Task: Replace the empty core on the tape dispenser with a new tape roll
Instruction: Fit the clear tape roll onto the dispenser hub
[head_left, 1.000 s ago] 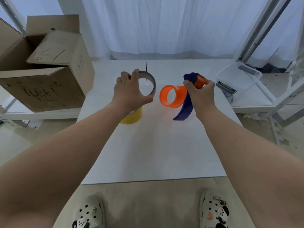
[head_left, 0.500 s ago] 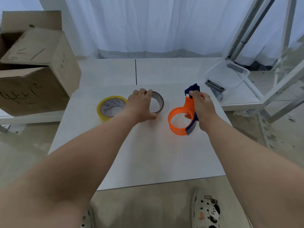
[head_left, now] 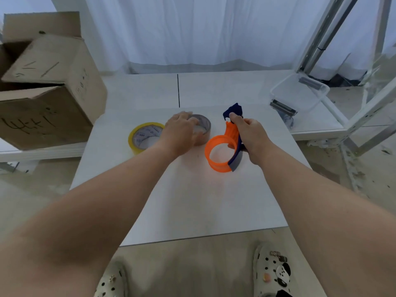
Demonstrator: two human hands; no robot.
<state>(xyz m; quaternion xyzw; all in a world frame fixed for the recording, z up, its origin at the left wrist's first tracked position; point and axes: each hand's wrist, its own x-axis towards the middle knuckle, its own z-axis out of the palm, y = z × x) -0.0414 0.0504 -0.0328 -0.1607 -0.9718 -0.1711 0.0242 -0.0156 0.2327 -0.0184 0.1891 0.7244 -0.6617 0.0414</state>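
Holds the tape dispenser by its handle in the right grip, fingers curled round it, orange ring tilted over the white surface. Covers the empty core with the left grip, blurred; clasping or loose, cannot tell. Yellow tape roll flat just left of the core; cardboard box far left.

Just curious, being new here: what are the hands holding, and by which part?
The right hand grips the tape dispenser by its orange neck. The left hand lies on the empty core; blur hides any grip.
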